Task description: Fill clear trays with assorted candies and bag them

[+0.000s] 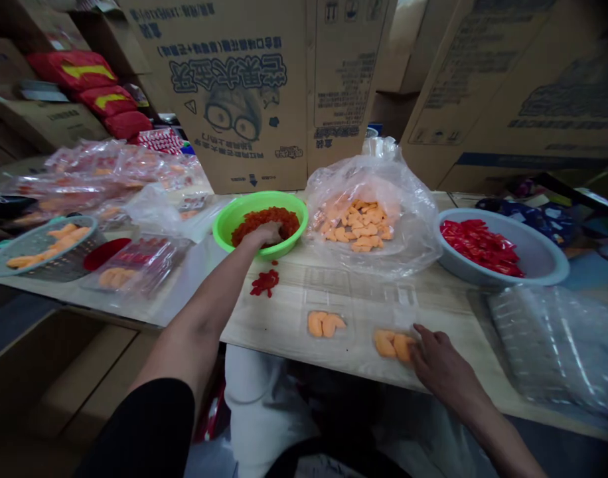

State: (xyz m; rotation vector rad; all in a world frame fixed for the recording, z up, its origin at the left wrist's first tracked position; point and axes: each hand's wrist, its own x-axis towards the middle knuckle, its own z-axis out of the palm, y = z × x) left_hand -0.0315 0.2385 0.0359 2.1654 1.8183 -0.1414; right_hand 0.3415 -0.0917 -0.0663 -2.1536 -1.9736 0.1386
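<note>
My left hand reaches into a green bowl of small orange-red pieces, fingers curled down into the heap; what they grip is hidden. My right hand rests near the table's front edge, its fingers on a clear plastic tray beside two orange snack pieces. A second clear tray compartment holds more orange pieces. A few red pieces lie loose on the wooden table in front of the green bowl.
An open plastic bag of orange pieces sits behind the trays. A grey-blue bowl of red pieces stands right. Stacked empty clear trays lie far right. Filled packs, a basket and cardboard boxes stand left and behind.
</note>
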